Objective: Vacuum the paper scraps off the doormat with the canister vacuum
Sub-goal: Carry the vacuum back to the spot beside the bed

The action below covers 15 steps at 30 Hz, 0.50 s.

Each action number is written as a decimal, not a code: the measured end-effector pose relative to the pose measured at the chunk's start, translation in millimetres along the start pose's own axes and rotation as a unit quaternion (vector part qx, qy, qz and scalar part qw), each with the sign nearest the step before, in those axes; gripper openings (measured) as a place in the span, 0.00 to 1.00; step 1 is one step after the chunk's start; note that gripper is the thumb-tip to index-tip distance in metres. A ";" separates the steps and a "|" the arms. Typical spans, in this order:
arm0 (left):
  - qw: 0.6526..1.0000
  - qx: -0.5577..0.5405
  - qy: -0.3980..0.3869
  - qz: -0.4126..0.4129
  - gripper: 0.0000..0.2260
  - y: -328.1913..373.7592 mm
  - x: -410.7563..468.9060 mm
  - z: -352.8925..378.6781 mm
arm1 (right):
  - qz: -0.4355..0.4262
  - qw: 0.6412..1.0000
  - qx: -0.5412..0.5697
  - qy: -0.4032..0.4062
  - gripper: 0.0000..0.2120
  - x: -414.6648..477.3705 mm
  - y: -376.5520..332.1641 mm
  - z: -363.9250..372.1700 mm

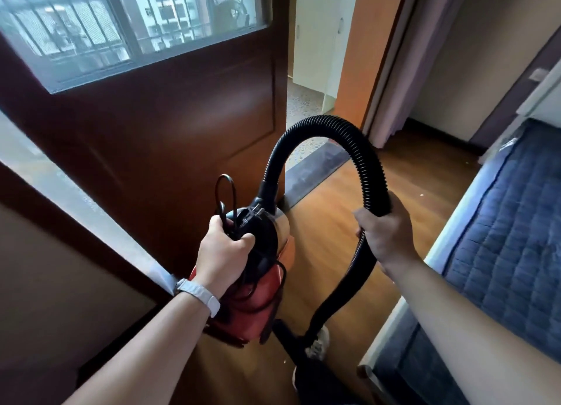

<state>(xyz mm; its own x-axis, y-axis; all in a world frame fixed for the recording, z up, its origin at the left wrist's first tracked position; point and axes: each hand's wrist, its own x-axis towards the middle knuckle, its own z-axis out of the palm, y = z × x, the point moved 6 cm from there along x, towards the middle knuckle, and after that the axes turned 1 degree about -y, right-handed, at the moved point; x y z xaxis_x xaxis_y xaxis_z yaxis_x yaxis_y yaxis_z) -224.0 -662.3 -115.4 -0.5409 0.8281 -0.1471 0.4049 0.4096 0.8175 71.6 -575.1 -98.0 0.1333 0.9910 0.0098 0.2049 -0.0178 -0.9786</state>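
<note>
Canister vacuum (pixel 258 298), red-bodied with a black top, hangs in mid-air above a wooden floor (pixel 349 210), carried by a person seen from their own head-worn camera. The left hand (pixel 223 250), a pale watch band (pixel 198 295) on its wrist, is curled tight round the black handle on top of the machine, with a loop of black power cord (pixel 224 192) caught in the same grip and sticking up above the knuckles. A ribbed black hose (pixel 331 125) rises from the front of the vacuum, arches high and comes down to the right hand (pixel 385 231), whose fingers and thumb are wrapped round it; below that hand the black tube runs on down toward the floor, ending near a light-coloured shoe (pixel 318 341). Just to the left of the vacuum stands a dark brown door (pixel 151 125) with a glass pane (pixel 121 25) in its upper half, and beyond its edge lies a dark threshold strip (pixel 315 168). A bed with a blue quilted cover (pixel 501 237) fills the right side, under the right forearm. A few pale specks (pixel 422 194) dot the floor farther off, too small to identify.
</note>
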 end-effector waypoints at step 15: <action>0.998 0.036 -0.025 0.034 0.12 148.1 158.1 140.6 | 0.027 0.997 0.033 0.059 0.07 217.7 17.0 -49.3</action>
<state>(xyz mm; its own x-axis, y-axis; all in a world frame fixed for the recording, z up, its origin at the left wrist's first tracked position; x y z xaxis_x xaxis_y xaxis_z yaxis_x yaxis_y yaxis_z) -145.9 -416.9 -95.8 -0.4730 0.8726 -0.1217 0.4920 0.3762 0.7851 151.9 -366.2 -102.4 0.2566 0.9663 -0.0222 0.1313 -0.0576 -0.9897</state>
